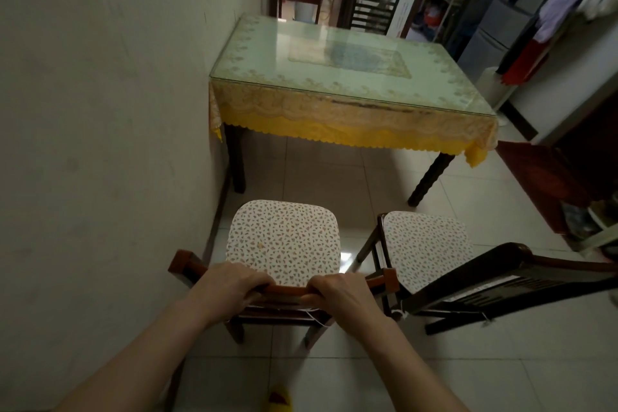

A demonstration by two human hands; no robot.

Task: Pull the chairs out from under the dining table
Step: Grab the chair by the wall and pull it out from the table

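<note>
**Two chairs clear of the table, a third still at the far end**

In the head view, we have both hands on the top rail of the near chair (282,237): the left hand (230,286) and the right hand (341,294) each have fingers curled closed over the rail. This chair stands on the floor tiles by the wall, its patterned seat well apart from the near edge of the dining table (351,77), so we judge it fully out. The second chair (431,251) stands just beside it, off the table's near right corner, angled away and also clear. At the far edge a dark chair (374,7) shows only its back; we cannot tell whether it is tucked in, and we judge it may be what is left.
</note>
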